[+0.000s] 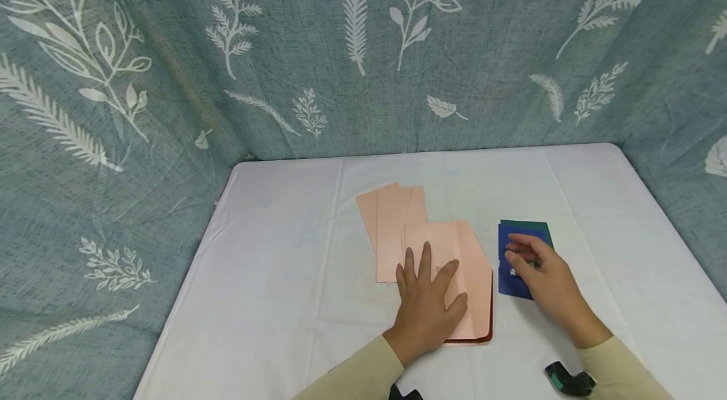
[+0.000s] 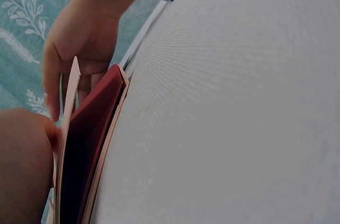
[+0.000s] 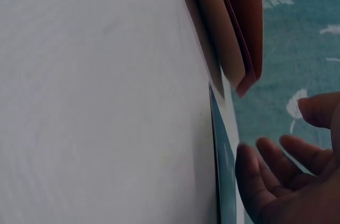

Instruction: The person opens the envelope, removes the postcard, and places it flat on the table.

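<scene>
My left hand rests spread out on a pink folder-like cover near the table's middle. In the left wrist view, that cover stands ajar, with a dark red layer inside. My right hand hovers over a blue booklet or card with white print, its fingers loosely bent. The right wrist view shows those fingers apart from the blue piece, holding nothing. A green piece peeks out beneath the blue one. The print is too small to read.
Several flat pink pieces lie overlapping behind and left of the pink cover. A white cloth covers the table. Leaf-patterned teal curtains hang behind and at the sides. A black-and-green wrist device sits by the right sleeve.
</scene>
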Demonstrator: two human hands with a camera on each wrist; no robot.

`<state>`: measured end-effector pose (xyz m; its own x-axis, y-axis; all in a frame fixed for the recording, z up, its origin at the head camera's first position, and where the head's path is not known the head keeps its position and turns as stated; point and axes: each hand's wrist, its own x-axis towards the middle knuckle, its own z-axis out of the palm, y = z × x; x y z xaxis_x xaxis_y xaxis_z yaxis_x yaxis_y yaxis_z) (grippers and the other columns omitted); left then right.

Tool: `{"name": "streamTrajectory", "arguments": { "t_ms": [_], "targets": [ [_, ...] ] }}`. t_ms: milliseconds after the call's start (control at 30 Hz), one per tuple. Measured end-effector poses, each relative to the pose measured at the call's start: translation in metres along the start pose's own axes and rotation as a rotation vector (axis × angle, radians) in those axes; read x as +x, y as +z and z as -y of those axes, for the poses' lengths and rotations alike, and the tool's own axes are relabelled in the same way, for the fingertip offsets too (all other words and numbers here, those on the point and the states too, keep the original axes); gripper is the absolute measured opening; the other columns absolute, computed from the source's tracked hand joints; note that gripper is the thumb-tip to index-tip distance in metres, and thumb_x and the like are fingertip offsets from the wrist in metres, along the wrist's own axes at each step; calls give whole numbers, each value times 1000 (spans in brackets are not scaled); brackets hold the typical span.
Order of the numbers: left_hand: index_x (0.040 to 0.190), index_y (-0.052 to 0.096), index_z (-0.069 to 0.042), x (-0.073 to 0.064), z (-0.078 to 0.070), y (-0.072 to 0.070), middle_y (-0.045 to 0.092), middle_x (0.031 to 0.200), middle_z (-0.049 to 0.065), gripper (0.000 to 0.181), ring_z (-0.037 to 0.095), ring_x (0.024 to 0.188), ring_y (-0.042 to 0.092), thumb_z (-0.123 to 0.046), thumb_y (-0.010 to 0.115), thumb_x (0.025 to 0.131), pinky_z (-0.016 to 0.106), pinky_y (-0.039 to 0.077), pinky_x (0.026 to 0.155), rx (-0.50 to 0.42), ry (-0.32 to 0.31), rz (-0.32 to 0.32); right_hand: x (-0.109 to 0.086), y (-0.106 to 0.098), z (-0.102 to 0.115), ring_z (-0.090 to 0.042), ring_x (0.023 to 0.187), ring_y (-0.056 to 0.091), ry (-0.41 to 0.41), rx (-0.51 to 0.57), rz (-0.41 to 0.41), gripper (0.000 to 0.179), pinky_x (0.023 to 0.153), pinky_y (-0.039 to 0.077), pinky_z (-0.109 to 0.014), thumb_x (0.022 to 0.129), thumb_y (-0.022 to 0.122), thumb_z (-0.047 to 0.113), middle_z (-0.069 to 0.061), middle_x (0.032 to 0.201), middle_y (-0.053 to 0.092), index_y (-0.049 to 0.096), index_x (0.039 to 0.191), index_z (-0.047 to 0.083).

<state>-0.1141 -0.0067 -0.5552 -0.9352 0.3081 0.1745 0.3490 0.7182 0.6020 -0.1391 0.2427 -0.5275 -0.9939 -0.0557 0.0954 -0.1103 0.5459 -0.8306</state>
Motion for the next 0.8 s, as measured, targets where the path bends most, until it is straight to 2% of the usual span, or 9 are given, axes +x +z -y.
{"name": "streamTrajectory", "arguments": {
  "t_ms": [33,167,267,300,367,400,467,600,800],
  "targets": [
    [155,61,-21,0,0,0,21,175,26,55,58,158,8,-38,64,103,80,10,118,2,1,0,0,2,1,-29,121,66,-13,-11,6,47,88,53,-23,114,62,23,-21,137,67,56,151,-4],
    [156,61,-21,0,0,0,21,175,27,56,59,158,8,-39,63,103,80,11,117,12,6,1,1,10,1,-38,122,66,-124,-36,1,42,91,53,-25,111,66,15,-21,138,66,59,148,-4],
    [156,61,-20,0,0,0,21,175,27,56,60,158,9,-39,63,103,80,12,117,19,11,2,1,17,0,-40,123,66,-235,-119,-12,42,93,57,-38,106,71,9,-21,140,66,62,146,-2],
    [155,61,-20,0,0,0,22,175,27,55,60,158,10,-39,63,104,81,12,117,22,13,1,1,19,1,-41,126,65,-263,-157,-5,43,97,56,-47,106,71,9,-21,142,65,62,146,-2],
    [156,61,-20,0,0,1,22,174,28,55,60,157,9,-39,63,104,81,12,117,24,15,2,0,21,1,-44,134,60,-307,-254,18,47,103,50,-63,105,73,11,-21,148,62,61,149,0],
    [156,61,-19,0,0,1,21,175,28,55,60,157,9,-39,62,104,81,12,117,23,14,3,0,23,1,-45,139,55,-328,-295,36,49,106,46,-67,105,73,12,-21,152,60,61,151,1],
    [156,61,-20,0,1,1,20,175,28,56,60,158,8,-39,62,104,81,12,117,23,10,7,0,25,1,-45,147,48,-356,-348,86,51,112,40,-69,106,72,13,-19,159,55,59,154,0],
    [157,60,-20,1,0,1,20,175,27,56,59,158,7,-39,62,104,80,11,118,26,-2,17,-1,29,-1,-46,151,43,-389,-443,181,50,114,38,-68,107,69,13,-18,162,51,59,153,-3],
    [157,61,-20,1,0,2,21,175,27,57,59,158,8,-41,64,103,80,12,118,58,-8,22,-3,34,-2,-48,153,37,-371,-528,264,52,119,31,-67,110,63,15,-22,166,45,54,157,-4]
  ]
}}
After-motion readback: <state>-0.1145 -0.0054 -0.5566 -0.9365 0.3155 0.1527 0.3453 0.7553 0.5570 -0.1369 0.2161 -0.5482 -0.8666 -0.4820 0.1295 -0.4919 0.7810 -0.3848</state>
